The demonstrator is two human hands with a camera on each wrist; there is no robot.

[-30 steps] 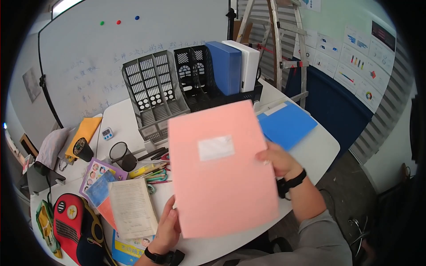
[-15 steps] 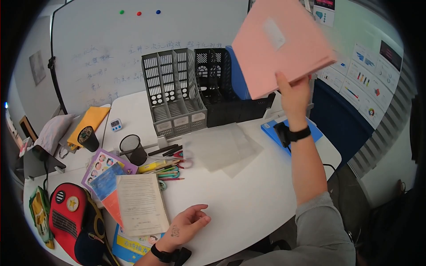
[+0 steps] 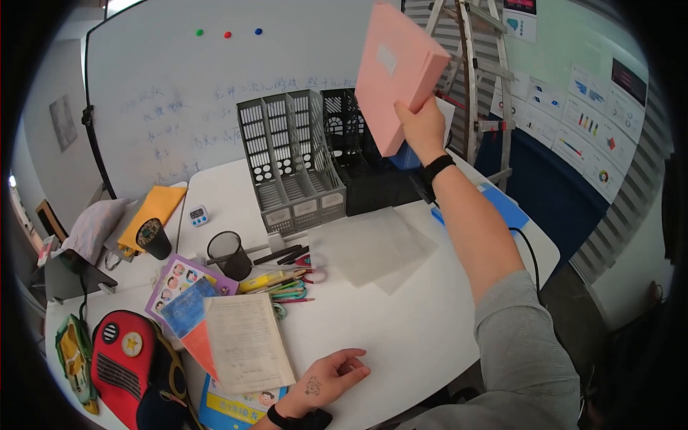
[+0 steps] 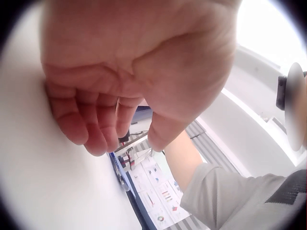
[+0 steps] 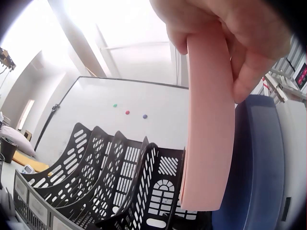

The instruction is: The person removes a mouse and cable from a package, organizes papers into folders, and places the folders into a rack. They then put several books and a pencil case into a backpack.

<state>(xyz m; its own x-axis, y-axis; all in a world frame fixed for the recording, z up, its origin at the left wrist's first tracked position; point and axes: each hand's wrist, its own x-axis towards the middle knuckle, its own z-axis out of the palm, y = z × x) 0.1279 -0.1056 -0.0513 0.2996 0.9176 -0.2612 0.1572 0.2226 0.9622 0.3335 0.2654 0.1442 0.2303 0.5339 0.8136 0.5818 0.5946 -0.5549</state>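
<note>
My right hand (image 3: 424,130) grips the pink file box (image 3: 393,79) by its spine edge, holding it upright and slightly tilted above the black file rack (image 3: 365,183). In the right wrist view the pink box (image 5: 209,120) hangs between thumb and fingers of the right hand (image 5: 230,38), just left of the blue binder (image 5: 261,163) and over the black rack's slots. Low over the front of the table, my left hand (image 3: 331,380) holds nothing, its fingers loosely bent; the left wrist view shows the palm and fingers (image 4: 98,120) near the white surface.
The grey rack (image 3: 294,161) stands left of the black one. Translucent sheets (image 3: 373,247) lie in front. At left are an open book (image 3: 247,340), pens (image 3: 287,287), a mesh cup (image 3: 229,254) and a red bag (image 3: 125,365). A blue folder (image 3: 505,206) lies at right.
The pink box came up off the table area, then moved left over the black rack and turned more upright. My left hand let go of it and rests low at the front.
</note>
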